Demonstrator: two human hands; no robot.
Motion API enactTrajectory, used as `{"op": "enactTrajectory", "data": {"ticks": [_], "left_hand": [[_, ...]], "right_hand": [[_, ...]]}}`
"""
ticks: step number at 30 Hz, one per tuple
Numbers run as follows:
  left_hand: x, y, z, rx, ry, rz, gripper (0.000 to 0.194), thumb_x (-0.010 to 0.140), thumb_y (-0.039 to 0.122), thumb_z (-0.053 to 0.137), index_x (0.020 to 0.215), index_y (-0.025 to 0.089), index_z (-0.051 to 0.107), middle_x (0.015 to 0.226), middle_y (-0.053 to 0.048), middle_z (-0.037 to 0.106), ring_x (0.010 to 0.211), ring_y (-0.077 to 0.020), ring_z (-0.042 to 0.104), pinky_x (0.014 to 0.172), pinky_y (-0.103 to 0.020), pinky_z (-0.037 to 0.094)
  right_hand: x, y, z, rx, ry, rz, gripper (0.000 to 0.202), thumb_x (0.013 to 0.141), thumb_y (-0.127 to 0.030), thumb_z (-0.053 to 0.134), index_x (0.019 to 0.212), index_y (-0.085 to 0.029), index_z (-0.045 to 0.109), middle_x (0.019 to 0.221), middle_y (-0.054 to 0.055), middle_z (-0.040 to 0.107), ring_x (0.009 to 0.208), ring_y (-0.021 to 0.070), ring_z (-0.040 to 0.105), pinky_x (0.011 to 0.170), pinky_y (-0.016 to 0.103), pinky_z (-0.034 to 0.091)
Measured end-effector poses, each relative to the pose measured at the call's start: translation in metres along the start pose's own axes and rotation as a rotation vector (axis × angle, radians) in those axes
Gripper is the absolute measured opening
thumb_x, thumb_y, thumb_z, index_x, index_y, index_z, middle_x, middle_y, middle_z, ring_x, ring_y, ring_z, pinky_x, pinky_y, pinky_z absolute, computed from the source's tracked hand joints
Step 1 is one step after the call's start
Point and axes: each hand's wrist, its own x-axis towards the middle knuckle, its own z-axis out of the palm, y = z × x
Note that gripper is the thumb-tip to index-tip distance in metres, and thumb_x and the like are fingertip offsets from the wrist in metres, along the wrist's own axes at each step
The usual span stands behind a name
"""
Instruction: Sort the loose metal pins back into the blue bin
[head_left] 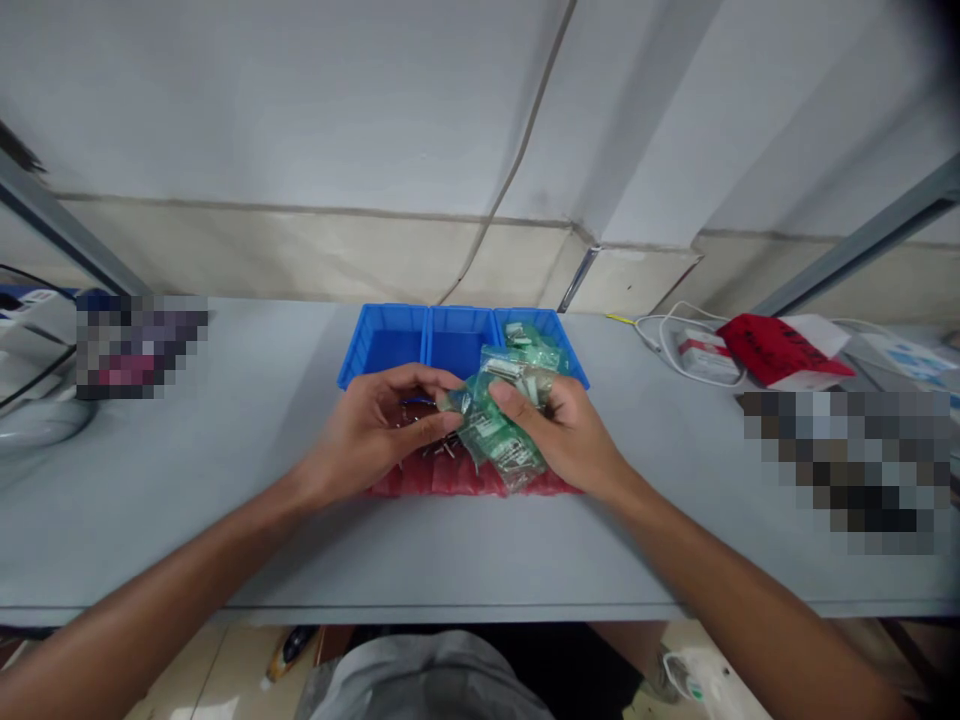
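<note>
Several small clear-green plastic bags with pale and metallic contents are gripped between the thumb and fingers of my right hand. My left hand pinches the left corner of the bags with thumb and forefinger. Beneath both hands lies a red padded sheet with small loose metal pieces on it. Behind it stand three blue bins side by side: the left bin and the middle bin show bare blue floors, and the right bin holds more green bags.
A red and white packet, a white box and white cables lie at the right rear of the grey table. A grey rounded object sits at the far left. Blurred-out items are on both sides. A wall rises behind.
</note>
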Motion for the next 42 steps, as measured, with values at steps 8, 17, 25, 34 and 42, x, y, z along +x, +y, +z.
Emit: {"op": "enactTrajectory", "data": {"ticks": [8, 17, 25, 34, 42], "left_hand": [[-0.003, 0.010, -0.005, 0.126, -0.202, 0.033, 0.018, 0.094, 0.032, 0.072, 0.108, 0.024, 0.079, 0.100, -0.003, 0.066, 0.082, -0.0102, 0.062, 0.069, -0.021, 0.051], [0.001, 0.014, 0.001, 0.158, -0.027, 0.009, 0.020, 0.090, 0.037, 0.075, 0.082, 0.018, 0.077, 0.082, -0.001, 0.066, 0.074, -0.0106, 0.058, 0.065, -0.022, 0.048], [-0.048, 0.000, -0.055, 0.124, 0.213, -0.282, 0.030, 0.079, 0.043, 0.084, 0.101, 0.023, 0.077, 0.085, -0.003, 0.072, 0.076, -0.0170, 0.066, 0.068, -0.027, 0.055], [-0.060, 0.002, -0.072, 0.089, 0.215, -0.457, 0.059, 0.079, 0.041, 0.085, 0.133, 0.026, 0.065, 0.069, 0.004, 0.065, 0.058, -0.0099, 0.055, 0.050, -0.019, 0.047], [-0.054, -0.003, -0.076, 0.485, 0.186, -0.394, 0.066, 0.083, 0.048, 0.080, 0.141, 0.022, 0.062, 0.082, -0.001, 0.075, 0.056, -0.0108, 0.052, 0.048, -0.021, 0.043]], "right_hand": [[-0.006, 0.001, 0.005, -0.079, 0.033, 0.004, 0.051, 0.089, -0.057, 0.071, 0.065, -0.022, 0.042, 0.063, -0.006, 0.033, 0.057, 0.0091, 0.031, 0.048, 0.025, 0.026], [-0.007, -0.001, 0.005, 0.071, -0.049, -0.059, 0.047, 0.092, -0.049, 0.071, 0.064, -0.021, 0.045, 0.060, -0.007, 0.034, 0.054, 0.0077, 0.029, 0.047, 0.025, 0.022], [-0.003, 0.000, -0.021, 0.032, 0.043, -0.009, 0.032, 0.095, -0.049, 0.068, 0.081, -0.020, 0.066, 0.068, -0.001, 0.060, 0.060, 0.0102, 0.048, 0.055, 0.027, 0.034], [-0.002, 0.000, -0.024, -0.017, 0.073, -0.064, 0.031, 0.096, -0.045, 0.068, 0.078, -0.020, 0.065, 0.064, -0.004, 0.053, 0.056, 0.0085, 0.040, 0.055, 0.027, 0.033], [-0.003, 0.002, -0.024, -0.004, 0.046, -0.045, 0.027, 0.096, -0.045, 0.068, 0.083, -0.020, 0.068, 0.068, -0.002, 0.060, 0.057, 0.0096, 0.042, 0.054, 0.029, 0.031]]}}
